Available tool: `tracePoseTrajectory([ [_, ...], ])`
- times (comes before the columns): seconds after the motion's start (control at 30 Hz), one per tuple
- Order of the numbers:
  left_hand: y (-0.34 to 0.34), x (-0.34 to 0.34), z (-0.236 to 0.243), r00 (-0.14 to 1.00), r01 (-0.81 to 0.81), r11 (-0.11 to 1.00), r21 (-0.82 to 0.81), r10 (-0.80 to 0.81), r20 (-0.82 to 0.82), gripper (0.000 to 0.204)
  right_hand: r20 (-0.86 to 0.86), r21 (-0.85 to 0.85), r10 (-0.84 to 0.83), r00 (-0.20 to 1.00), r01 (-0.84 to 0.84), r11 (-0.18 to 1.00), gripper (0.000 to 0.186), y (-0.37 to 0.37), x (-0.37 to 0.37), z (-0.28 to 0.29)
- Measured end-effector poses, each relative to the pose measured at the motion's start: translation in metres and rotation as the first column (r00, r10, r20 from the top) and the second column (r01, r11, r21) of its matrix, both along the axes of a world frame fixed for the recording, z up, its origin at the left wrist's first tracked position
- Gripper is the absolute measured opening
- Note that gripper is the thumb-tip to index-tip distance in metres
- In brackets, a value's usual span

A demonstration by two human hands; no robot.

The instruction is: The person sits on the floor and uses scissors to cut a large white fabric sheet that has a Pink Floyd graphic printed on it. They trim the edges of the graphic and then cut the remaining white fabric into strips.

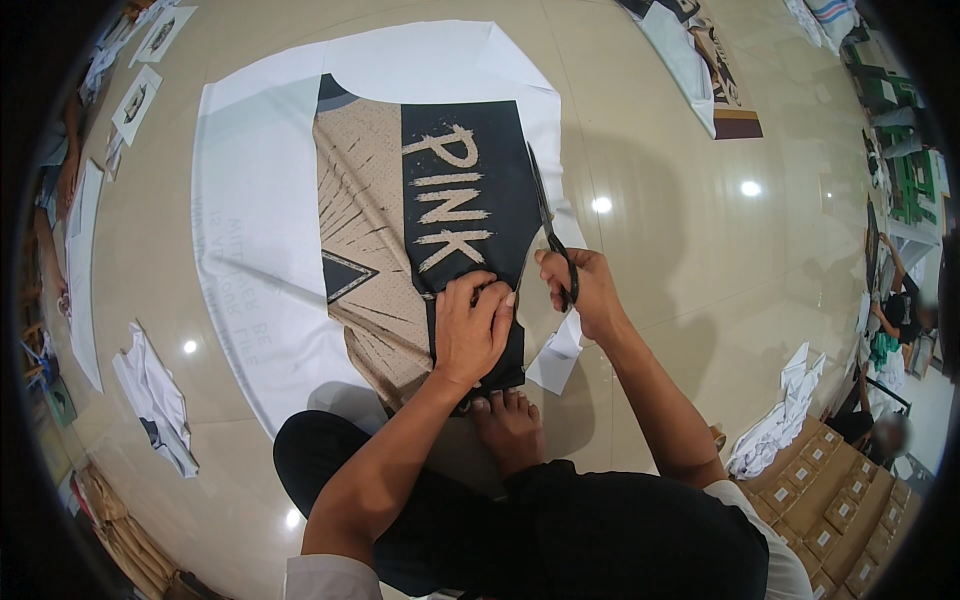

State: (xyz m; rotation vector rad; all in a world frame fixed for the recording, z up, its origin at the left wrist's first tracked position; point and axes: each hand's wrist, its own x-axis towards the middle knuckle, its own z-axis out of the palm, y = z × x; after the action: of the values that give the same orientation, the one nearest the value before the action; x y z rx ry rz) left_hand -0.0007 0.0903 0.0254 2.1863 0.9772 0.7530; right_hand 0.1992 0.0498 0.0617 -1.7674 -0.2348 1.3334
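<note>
A large white sheet lies on the floor, bearing a printed fabric panel in black and beige with large pale lettering and a triangle design. My left hand grips the panel's lower black part, fingers closed over bunched cloth. Just right of it, my right hand is closed on the handles of black scissors, whose blades point away from me along the black part's right edge. A loose white cut piece lies below the right hand. My bare foot rests by the panel's lower end.
Fabric pieces lie at the lower left, top right and upper left. A crumpled white cloth lies beside stacked cardboard boxes at the lower right. Other people work at the left edge and right edge.
</note>
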Motion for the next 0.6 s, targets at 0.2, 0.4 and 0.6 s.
tracePoseTrajectory([
  [0.2,0.000,-0.001,0.000,1.000,-0.005,1.000,0.003,0.005,0.008,0.015,0.004,-0.004,0.027,1.000,-0.027,1.000,0.040,0.013,0.002,0.007],
  [0.4,0.000,0.000,0.003,1.000,0.024,0.999,-0.030,-0.024,-0.003,0.013,0.009,-0.010,0.019,1.000,-0.019,1.000,0.037,0.012,0.005,0.004],
  [0.6,0.001,-0.001,0.002,1.000,0.023,0.999,-0.033,-0.023,-0.002,0.014,-0.001,-0.013,0.042,0.999,-0.042,0.999,0.036,0.011,0.005,0.005],
])
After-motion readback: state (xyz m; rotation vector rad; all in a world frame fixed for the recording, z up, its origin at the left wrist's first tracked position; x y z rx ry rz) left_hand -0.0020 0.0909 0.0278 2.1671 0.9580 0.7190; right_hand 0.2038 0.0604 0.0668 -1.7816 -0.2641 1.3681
